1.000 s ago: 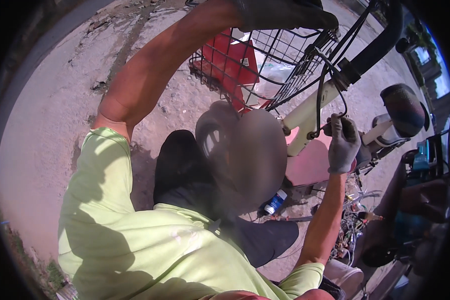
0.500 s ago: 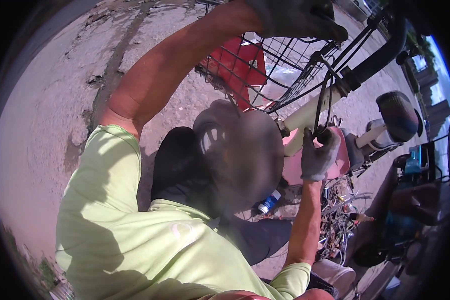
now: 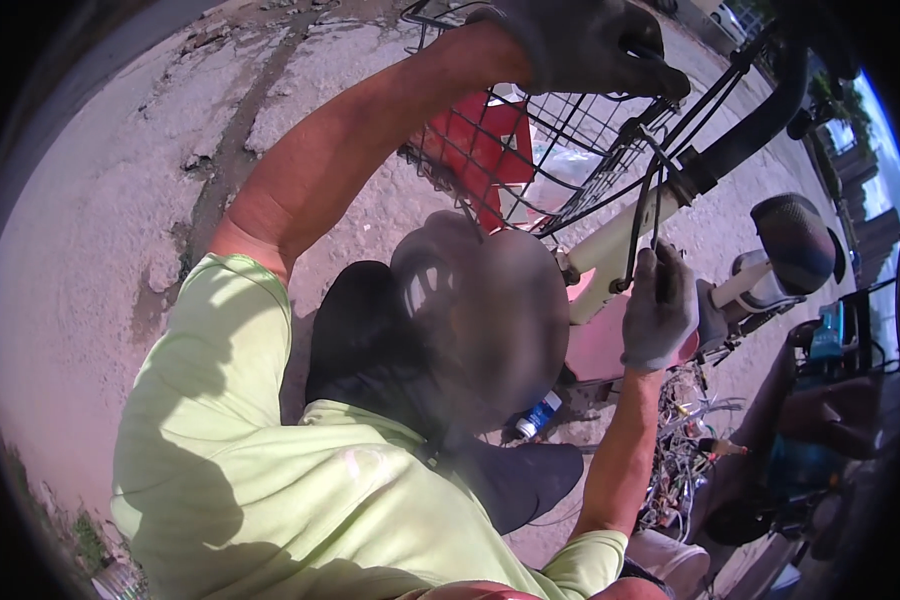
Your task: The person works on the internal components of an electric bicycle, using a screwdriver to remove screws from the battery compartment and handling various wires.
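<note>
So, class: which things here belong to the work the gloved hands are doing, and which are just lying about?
In hand:
left hand on the wire basket
right hand at the black cables
cream frame tube

Lying about:
bottle on the ground
wire tangle
red object behind the basket

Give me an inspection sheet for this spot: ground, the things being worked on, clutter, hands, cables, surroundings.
Surface: cracked, dusty concrete ground.
Job's things: black wire front basket on a cream-framed bicycle; black handlebar; black saddle.
Clutter: red plastic object behind the basket; small blue-and-white bottle on the ground.
Hands: left hand in a dark glove grips the basket rim; right hand in a grey glove is closed on the black cables.
Cables: black cables run from handlebar to frame; tangle of loose wires on the ground.
Surroundings: teal machine at right, partly hidden.
</note>
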`<state>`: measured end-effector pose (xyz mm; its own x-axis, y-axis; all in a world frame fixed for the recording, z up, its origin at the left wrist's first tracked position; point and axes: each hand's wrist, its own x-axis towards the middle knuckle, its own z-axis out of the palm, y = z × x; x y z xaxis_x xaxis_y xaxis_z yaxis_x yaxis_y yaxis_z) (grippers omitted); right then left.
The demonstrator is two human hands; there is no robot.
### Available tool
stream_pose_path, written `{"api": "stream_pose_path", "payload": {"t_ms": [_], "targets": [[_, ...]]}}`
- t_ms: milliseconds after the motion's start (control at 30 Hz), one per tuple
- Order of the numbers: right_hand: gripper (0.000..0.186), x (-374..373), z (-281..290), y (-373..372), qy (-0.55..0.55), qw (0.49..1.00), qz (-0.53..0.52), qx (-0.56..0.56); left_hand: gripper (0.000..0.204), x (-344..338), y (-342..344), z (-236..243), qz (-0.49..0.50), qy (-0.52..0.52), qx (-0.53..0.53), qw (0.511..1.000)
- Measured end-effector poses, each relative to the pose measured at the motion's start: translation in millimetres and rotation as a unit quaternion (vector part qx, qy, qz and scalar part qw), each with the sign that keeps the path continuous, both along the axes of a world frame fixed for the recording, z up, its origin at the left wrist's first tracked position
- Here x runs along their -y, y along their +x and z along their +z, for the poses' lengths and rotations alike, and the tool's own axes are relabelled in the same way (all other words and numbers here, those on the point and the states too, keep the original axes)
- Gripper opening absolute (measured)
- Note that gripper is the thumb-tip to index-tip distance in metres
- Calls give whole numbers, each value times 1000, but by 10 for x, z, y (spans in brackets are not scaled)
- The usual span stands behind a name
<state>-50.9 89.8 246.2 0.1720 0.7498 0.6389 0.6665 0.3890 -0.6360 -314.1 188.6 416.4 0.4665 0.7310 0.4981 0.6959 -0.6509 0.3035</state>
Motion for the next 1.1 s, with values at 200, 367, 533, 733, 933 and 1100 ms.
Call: {"api": "stream_pose_path", "payload": {"t_ms": [200,367,533,733,933,1100], "targets": [[15,-24,172,-36,-108,991,-3,84,67,-83,-21,-96,9,91,19,996],[19,-49,99,51,-53,988,60,131,66,-95,12,-97,45,65,-25,997],[18,269,-226,460,-51,991,79,95,54,-279,-15,-310,-5,248,86,965],[16,373,-238,484,-90,989,108,-36,42,-218,57,-310,26,223,69,972],[12,568,-174,341,-54,949,209,231,41,-218,33,-275,23,203,78,976],[13,722,-205,566,-38,968,158,191,31,-230,63,-273,-13,248,96,964]]}}
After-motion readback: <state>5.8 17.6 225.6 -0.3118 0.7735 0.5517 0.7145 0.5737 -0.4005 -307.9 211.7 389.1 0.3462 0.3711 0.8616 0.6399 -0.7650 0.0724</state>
